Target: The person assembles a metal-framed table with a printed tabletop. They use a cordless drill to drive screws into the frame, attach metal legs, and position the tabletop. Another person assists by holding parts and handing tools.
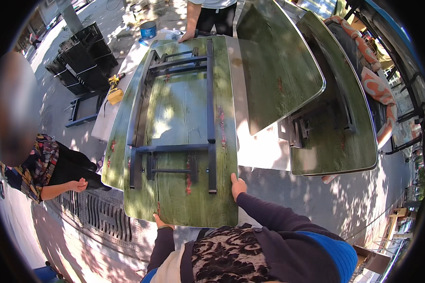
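A green wood-grain tabletop (174,207) with small red marks lies underside up in front of me, and a dark folding metal leg frame (211,94) rests flat on it. My left hand (163,222) is closed on its near edge, thumb on top and fingers hidden below. At the near right side edge, my right hand (238,186) grips the same tabletop, its fingers partly hidden. Another green tabletop (114,153) shows beneath it on the left. Across from me, a co-worker's hand (188,36) is at the far edge.
Two more green tabletops, one tilted (288,70) and one farther right (335,155), stand on the right. A yellow cordless drill (114,95) lies at the left, near stacked black metal frames (82,56). A blue can (148,30) stands behind. Another person's hand (78,185) is at left.
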